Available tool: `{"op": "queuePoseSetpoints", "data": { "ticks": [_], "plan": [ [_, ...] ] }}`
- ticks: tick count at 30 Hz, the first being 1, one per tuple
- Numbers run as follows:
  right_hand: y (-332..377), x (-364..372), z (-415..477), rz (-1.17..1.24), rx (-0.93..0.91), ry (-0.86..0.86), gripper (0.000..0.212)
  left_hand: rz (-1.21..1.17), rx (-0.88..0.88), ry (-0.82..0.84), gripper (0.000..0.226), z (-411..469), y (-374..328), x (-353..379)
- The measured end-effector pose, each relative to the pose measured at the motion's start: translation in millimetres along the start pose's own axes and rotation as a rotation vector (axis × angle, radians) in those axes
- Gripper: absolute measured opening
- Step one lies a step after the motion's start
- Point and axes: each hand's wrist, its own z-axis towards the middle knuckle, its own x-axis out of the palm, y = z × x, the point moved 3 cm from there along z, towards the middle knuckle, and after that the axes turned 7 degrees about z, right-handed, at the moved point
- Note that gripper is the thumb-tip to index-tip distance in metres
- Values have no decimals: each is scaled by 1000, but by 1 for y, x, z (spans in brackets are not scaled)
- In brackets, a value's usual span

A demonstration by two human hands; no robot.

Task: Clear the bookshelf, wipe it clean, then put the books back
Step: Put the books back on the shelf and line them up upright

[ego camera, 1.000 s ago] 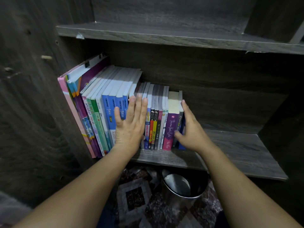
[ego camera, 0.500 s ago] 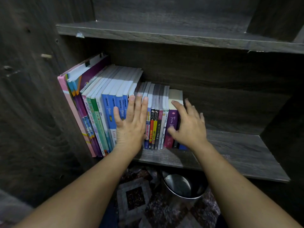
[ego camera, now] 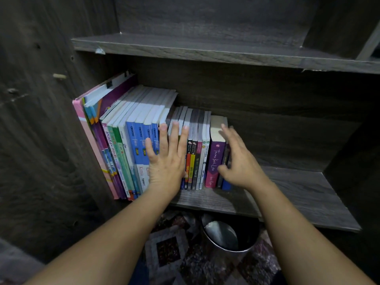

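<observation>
A row of books (ego camera: 131, 140) stands on the dark wooden shelf (ego camera: 298, 194), packed against its left wall. Tall pink, purple, green and blue books are at the left, and thinner, shorter ones sit further right. My left hand (ego camera: 166, 159) presses flat, fingers straight, against the spines in the middle of the row. My right hand (ego camera: 238, 161) lies with spread fingers on the right end of the row, over the purple book (ego camera: 214, 161) and the dark books beside it. Its thumb touches the purple spine low down.
The right half of the shelf holds nothing. An upper shelf board (ego camera: 205, 48) runs above the books. Below the shelf stands a round metal bin (ego camera: 228, 235) on a patterned rug (ego camera: 170, 247). A wooden side panel (ego camera: 41, 140) closes off the left.
My right hand moved from gripping the end books' side to lying over them, then shifted slightly right with fingers spread. My left hand stayed pressed on the spines.
</observation>
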Motion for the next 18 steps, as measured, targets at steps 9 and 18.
{"op": "queuePoseSetpoints", "data": {
  "ticks": [9,18],
  "plan": [
    [-7,-4,-9,17,109,43,107,-74,27,21,151,5,-13,-3],
    [4,-7,-13,-129,-14,-25,100,-254,50,-68,159,-2,8,-7]
  ]
}}
